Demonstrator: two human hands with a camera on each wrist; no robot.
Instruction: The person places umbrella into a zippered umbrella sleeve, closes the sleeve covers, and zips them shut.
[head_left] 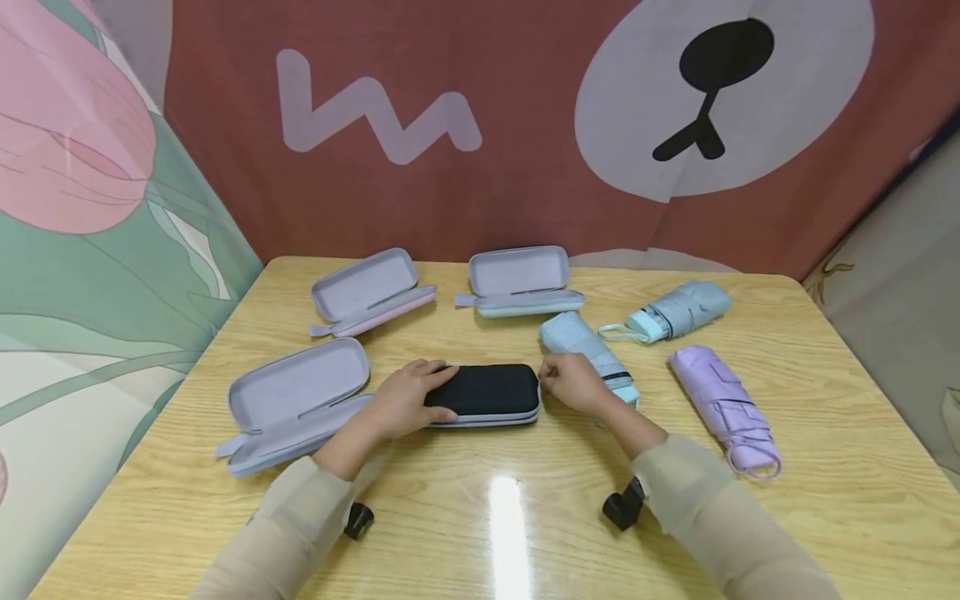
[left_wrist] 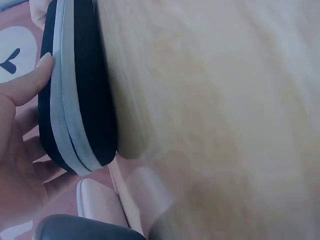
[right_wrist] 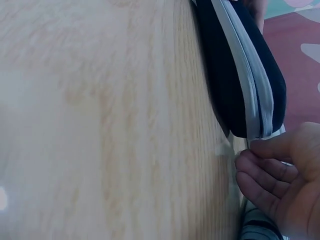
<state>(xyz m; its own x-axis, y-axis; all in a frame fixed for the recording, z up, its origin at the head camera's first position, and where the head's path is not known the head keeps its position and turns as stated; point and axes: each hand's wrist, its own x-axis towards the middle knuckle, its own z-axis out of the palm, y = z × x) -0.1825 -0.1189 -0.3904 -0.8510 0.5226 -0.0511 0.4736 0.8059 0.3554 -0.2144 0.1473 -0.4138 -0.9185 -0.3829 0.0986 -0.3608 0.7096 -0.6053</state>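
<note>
A black zip case point(head_left: 491, 390) with a grey zipper band lies closed on the table in the head view. My left hand point(head_left: 411, 398) holds its left end, fingers over the top and thumb at the front edge. In the left wrist view the thumb point(left_wrist: 37, 80) presses the case point(left_wrist: 92, 95) beside the zipper, with the other fingers behind it. My right hand point(head_left: 576, 382) is at the right end, thumb and index finger pinched together where the zipper point(right_wrist: 252, 107) ends. The small part between those fingertips is hidden. A folded light-blue umbrella point(head_left: 581, 340) lies just behind the right hand.
Three open zip cases with grey linings stand around: a front-left one point(head_left: 296, 387), a pink-edged one point(head_left: 367, 283) and a pale-blue one point(head_left: 521, 273). Another blue umbrella point(head_left: 688, 308) and a purple umbrella point(head_left: 722, 404) lie on the right of the wooden table point(head_left: 450, 517).
</note>
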